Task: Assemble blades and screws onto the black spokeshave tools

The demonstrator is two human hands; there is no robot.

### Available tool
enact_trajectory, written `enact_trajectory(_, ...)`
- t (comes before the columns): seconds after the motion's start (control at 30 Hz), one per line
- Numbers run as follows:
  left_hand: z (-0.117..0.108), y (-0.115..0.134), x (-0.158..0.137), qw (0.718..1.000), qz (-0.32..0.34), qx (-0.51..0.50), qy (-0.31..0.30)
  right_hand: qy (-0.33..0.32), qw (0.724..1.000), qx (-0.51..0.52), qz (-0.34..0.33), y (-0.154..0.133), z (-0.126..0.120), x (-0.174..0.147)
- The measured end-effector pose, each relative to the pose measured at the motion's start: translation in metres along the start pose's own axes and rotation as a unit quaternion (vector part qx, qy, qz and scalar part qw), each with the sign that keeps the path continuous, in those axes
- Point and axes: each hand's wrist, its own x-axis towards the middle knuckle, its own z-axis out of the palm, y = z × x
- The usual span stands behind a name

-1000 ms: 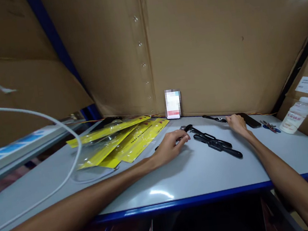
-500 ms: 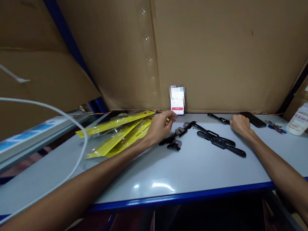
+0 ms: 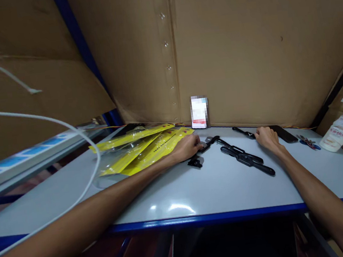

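Note:
My left hand (image 3: 188,146) is closed on a black spokeshave (image 3: 212,141) lying on the table, hiding its near part. Close below that hand is a small black metal part (image 3: 195,162). My right hand (image 3: 266,136) has its fingers curled round the right end of another black spokeshave (image 3: 244,133), whose left handle sticks out toward the back. Between the two hands, more black spokeshaves (image 3: 247,160) lie crossed over each other.
Yellow printed packages (image 3: 158,149) in clear plastic spread at the left. A lit phone (image 3: 199,112) leans against the cardboard wall (image 3: 243,53). A dark phone (image 3: 284,133), keys (image 3: 308,142) and a bottle (image 3: 340,130) are at the right. A white cable (image 3: 91,178) loops past a power strip (image 3: 33,151).
My left hand has come down from in front of the lit phone onto the spokeshave, its fingers closing. My right hand has stayed on its spokeshave. The view has shifted slightly.

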Motion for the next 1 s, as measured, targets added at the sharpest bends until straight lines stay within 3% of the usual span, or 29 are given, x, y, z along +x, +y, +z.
enact_trajectory(0.13,0.000,0.006,0.002,0.998,-0.015,-0.049,0.034,-0.001,1.000,-0.004,0.004,0.000,-0.001,0.000)
enact_trajectory(0.33,-0.013,0.035,-0.013,0.977,0.066,-0.151,0.134,0.024,0.999,0.019,-0.011,-0.007,-0.012,-0.005)
enact_trajectory(0.43,-0.013,0.053,-0.030,0.977,0.096,-0.185,0.054,0.011,0.992,0.066,-0.103,-0.010,-0.029,-0.015)
enact_trajectory(0.53,-0.008,0.071,-0.048,0.970,0.125,-0.202,-0.050,-0.094,0.963,0.122,-0.222,-0.010,-0.047,-0.033)
enact_trajectory(0.63,-0.002,0.083,-0.061,0.961,0.149,-0.208,-0.110,-0.174,0.952,0.085,-0.239,-0.011,-0.058,-0.055)
enact_trajectory(0.83,0.006,0.083,-0.064,0.948,0.108,-0.277,-0.111,-0.204,0.936,0.050,-0.284,-0.016,-0.056,-0.075)
enact_trajectory(1.0,0.012,0.076,-0.057,0.910,0.028,-0.392,-0.132,-0.199,0.926,0.088,-0.307,-0.026,-0.054,-0.075)
